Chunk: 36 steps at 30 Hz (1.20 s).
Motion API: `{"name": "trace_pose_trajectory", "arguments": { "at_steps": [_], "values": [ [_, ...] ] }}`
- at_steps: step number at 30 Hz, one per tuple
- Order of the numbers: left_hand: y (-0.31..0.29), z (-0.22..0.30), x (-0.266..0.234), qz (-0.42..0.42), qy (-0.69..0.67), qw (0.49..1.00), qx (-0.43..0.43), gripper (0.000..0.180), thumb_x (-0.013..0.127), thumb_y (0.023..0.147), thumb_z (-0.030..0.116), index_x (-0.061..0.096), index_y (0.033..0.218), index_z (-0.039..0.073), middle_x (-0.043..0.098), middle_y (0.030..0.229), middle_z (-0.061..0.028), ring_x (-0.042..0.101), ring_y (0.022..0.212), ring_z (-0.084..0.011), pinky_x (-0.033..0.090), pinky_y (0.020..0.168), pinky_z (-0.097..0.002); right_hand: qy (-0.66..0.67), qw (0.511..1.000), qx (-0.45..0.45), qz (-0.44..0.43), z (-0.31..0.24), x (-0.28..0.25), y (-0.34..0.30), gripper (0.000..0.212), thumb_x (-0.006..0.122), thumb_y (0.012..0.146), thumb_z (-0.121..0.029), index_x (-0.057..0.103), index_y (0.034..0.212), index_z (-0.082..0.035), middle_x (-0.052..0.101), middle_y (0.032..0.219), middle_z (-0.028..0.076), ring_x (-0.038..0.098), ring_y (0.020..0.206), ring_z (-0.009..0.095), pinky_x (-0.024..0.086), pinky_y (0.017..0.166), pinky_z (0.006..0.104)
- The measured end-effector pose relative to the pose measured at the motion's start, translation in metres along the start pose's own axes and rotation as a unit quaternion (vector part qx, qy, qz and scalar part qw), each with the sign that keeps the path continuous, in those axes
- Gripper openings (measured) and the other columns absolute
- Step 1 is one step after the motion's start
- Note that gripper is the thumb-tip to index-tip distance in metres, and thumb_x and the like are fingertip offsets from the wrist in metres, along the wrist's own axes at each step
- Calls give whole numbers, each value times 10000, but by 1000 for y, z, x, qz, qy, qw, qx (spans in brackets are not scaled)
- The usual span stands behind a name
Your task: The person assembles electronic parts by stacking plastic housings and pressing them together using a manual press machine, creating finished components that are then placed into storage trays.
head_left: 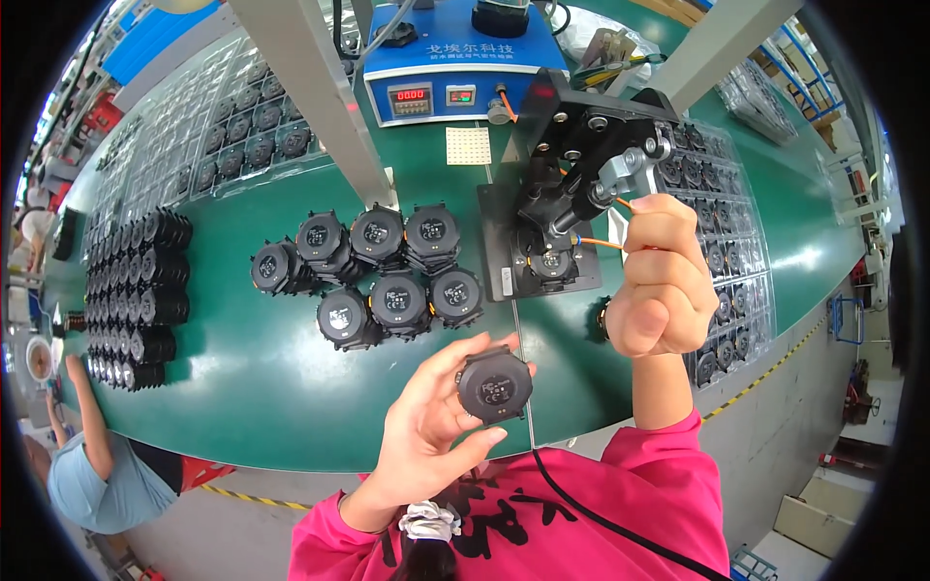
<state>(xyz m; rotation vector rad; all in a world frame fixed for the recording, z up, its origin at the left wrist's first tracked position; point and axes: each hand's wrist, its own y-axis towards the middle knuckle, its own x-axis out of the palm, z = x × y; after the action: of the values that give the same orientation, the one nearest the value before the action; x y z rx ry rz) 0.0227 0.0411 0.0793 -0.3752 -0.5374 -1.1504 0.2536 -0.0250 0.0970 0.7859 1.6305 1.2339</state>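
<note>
My left hand holds a round black watch case, back face up, between thumb and fingers near the table's front edge. To the right, my right hand is closed in a fist at the metal lever of a black toggle-clamp fixture; the part inside the fist is hidden. Under the clamp's black plunger another watch case sits on the fixture's base plate. Left of the fixture stand several short stacks of watch cases, backs up. One more case is partly hidden behind my right hand.
Behind the fixture stands a blue tester box with red displays. Clear trays of watch parts lie at right and far left. Tall stacked cases occupy the left. A grey post rises mid-table. Another person sits lower left.
</note>
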Motion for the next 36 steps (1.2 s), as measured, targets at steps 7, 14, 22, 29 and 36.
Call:
{"name": "trace_pose_trajectory", "arguments": {
  "at_steps": [7, 14, 22, 29, 36],
  "values": [
    [1, 0, -5, -22, -3, 1000, 4, 745, 535, 804, -202, 242, 1457, 8, 311, 1488, -233, 429, 1325, -348, 428, 1052, -421, 3, 1000, 15, -15, -1, -17, 1, 526, 447, 995, -289, 346, 557, -15, 424, 545, 75, 456, 537, 238, 469, 633, 460],
    [1, -1, -8, -10, 4, 1000, 3, 735, 545, 810, -191, 244, 1453, -1, 315, 1486, -232, 431, 1324, -344, 426, 1056, -425, 39, 998, 18, 37, -2, -19, -8, 457, 492, 952, -199, 289, 574, -41, 444, 539, 66, 489, 518, 241, 500, 596, 449],
    [5, -3, -2, 15, 27, 1000, -3, 771, 577, 747, -196, 275, 1431, -7, 381, 1425, -271, 483, 1263, -402, 460, 1030, -442, -14, 998, 58, -12, -8, -32, -23, 451, 375, 1015, -347, 419, 674, -55, 593, 748, 103, 618, 823, 331, 439, 934, 535],
    [-14, -5, 1, 7, 51, 999, 14, 781, 558, 734, -208, 268, 1432, -11, 375, 1429, -274, 478, 1266, -407, 458, 1031, -441, -12, 975, 212, 59, -92, -69, -88, 398, 567, 945, -313, 431, 1234, -76, 479, 1218, 177, 548, 970, 300, 492, 724, 420],
    [-39, 1, 9, 9, 65, 997, 31, 800, 558, 720, -210, 265, 1437, -9, 372, 1426, -284, 478, 1263, -415, 454, 1035, -442, -150, 670, 727, -12, -214, -84, -296, 371, 481, 951, -278, 582, 762, 24, 593, 670, 117, 565, 582, 263, 474, 577, 374]
  ]
}}
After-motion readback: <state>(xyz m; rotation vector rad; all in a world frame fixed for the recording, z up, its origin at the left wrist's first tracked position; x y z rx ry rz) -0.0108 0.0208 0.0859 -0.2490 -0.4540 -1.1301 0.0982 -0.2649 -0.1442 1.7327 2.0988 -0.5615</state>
